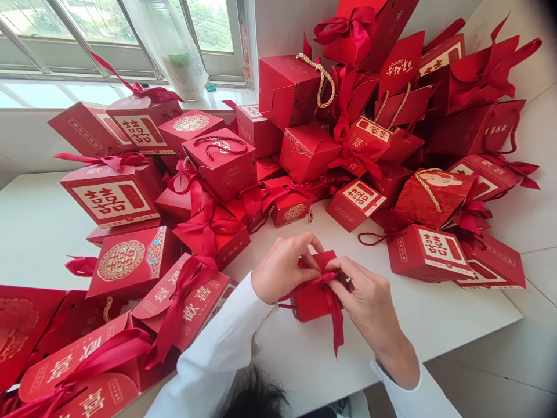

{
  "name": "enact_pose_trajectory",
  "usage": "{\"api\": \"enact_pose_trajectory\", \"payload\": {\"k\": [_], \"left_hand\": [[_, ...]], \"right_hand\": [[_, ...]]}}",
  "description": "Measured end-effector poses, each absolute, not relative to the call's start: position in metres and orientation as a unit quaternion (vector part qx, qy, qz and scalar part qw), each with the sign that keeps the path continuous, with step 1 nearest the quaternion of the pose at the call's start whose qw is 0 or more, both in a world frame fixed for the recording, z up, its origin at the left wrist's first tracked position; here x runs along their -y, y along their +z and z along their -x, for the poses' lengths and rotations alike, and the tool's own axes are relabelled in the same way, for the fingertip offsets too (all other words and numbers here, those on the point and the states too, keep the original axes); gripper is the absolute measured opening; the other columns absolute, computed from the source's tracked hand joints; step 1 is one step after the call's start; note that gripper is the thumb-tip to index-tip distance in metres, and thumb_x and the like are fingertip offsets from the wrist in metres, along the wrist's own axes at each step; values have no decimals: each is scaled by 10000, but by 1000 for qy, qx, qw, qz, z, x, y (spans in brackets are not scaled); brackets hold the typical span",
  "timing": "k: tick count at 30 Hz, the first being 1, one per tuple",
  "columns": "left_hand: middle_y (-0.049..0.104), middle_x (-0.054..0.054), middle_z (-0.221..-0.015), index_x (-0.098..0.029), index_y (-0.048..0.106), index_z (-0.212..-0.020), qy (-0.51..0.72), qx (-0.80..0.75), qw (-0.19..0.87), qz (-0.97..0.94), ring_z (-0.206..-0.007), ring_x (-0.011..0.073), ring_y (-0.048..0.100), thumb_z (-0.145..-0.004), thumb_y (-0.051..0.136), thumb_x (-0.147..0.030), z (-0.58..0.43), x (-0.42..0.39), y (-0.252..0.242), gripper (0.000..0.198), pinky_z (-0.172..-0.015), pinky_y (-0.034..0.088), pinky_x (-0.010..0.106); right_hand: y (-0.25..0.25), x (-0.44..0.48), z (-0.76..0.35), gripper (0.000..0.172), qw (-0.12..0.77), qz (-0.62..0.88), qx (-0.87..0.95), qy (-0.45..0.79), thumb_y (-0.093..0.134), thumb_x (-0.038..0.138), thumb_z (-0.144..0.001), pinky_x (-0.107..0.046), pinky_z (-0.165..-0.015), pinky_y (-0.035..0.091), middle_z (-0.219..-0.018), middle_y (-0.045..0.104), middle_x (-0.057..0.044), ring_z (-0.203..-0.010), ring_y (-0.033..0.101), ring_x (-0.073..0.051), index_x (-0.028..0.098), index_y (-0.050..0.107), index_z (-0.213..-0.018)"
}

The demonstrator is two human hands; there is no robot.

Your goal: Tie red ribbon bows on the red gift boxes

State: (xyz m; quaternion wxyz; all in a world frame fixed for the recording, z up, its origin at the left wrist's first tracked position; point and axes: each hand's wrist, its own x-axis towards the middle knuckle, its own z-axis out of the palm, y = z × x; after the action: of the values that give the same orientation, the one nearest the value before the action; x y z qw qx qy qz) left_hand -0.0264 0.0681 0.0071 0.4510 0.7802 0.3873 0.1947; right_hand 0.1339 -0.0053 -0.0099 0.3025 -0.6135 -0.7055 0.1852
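A small red gift box [311,305] lies on the white table [278,360] in front of me. On top of it is a red ribbon [335,325], drawn together at the middle, one tail hanging over the near side. My left hand [285,267] is closed at the ribbon's left side, thumb and fingertips pinched together. From the right, my right hand [365,296] pinches the ribbon near its centre. A dark red cord sticks out at the box's left edge. The fingers partly hide the middle of the ribbon.
Many red gift boxes are piled behind and around, including a double-happiness box [108,200] at left and a gold-corded box [289,90] at the back. A window [213,26] and a plastic-wrapped container [183,69] stand at the far left. The table edge runs along the right.
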Motion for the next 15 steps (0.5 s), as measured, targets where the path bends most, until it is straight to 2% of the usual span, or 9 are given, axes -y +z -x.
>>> {"api": "enact_pose_trajectory", "payload": {"k": [15], "left_hand": [[686, -61, -655, -207, 422, -915, 186, -375, 468, -778, -632, 111, 592, -755, 635, -127, 31, -72, 5, 278, -658, 408, 203]], "right_hand": [[-13, 3, -137, 124, 317, 578, 734, 163, 509, 104, -869, -200, -552, 387, -694, 584, 51, -561, 506, -100, 221, 530, -833]]}}
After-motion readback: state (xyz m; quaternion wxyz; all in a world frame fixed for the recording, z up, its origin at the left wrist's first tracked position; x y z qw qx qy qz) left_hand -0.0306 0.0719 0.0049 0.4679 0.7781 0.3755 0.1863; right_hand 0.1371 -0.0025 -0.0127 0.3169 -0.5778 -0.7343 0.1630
